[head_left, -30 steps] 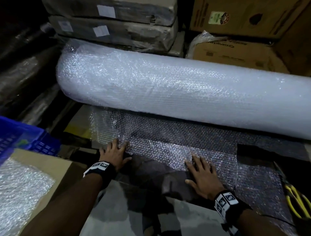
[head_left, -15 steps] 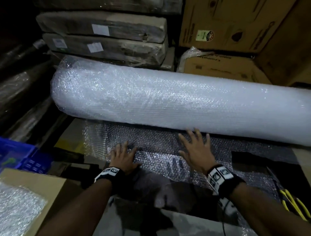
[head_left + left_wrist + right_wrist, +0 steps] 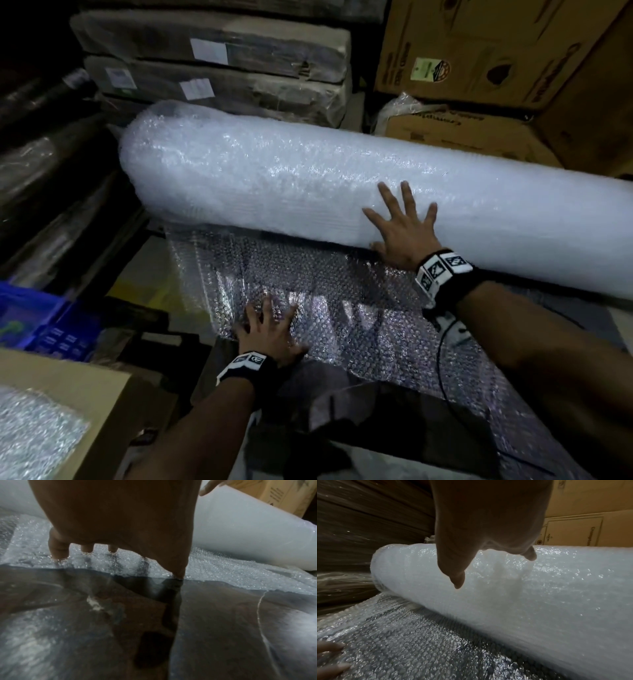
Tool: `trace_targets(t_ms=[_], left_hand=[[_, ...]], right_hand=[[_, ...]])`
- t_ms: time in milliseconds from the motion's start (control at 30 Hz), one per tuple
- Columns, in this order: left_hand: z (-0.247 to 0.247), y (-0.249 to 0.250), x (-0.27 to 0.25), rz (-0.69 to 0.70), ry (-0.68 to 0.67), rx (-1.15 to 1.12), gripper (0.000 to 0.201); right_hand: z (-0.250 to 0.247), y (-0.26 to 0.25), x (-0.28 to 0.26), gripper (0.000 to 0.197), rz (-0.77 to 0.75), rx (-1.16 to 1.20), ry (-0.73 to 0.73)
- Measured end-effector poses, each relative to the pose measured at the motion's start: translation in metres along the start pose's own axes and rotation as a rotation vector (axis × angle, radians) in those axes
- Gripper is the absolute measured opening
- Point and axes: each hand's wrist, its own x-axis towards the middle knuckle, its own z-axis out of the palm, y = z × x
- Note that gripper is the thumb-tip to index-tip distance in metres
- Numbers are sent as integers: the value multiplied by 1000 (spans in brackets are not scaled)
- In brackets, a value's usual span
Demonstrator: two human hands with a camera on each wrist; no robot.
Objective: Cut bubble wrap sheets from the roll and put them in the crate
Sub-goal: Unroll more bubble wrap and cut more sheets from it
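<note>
A big white bubble wrap roll (image 3: pixel 274 185) (image 3: pixel 539 601) lies across the floor. An unrolled sheet (image 3: pixel 335 308) (image 3: pixel 223 569) (image 3: pixel 402 642) spreads from under it toward me. My right hand (image 3: pixel 400 226) (image 3: pixel 488 561) presses flat with spread fingers against the near side of the roll. My left hand (image 3: pixel 267 329) (image 3: pixel 102 550) lies flat with straight fingers on the sheet near its front edge. A blue crate (image 3: pixel 30 318) stands at the far left, partly out of view.
Wrapped flat packages (image 3: pixel 212 68) and cardboard boxes (image 3: pixel 479 51) are stacked behind the roll. A cardboard sheet (image 3: pixel 68 394) with a cut piece of bubble wrap (image 3: pixel 30 431) lies at bottom left. Dark wrapped goods (image 3: pixel 51 171) line the left side.
My right hand has left the sheet and moved forward up onto the roll. My left hand has slid a little forward and right on the sheet. The scissors have gone out of view.
</note>
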Motion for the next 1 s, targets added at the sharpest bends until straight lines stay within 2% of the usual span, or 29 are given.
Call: trace_targets(t_ms=[267,500,933,1000], left_hand=[[-1,3,-17,-14,6,9,97],[8,7,-36,-30,15,22,97],[24,14,-81,-70,-77,33,99],[25,19,-85,-62,-19,55,96]], right_hand=[[13,5,-16,85,-15,46,22],[12,6,-24,81,-24,65,43],[31,4,-72,77,-85,40,138],[31,6,-75,76,-89,49,137]])
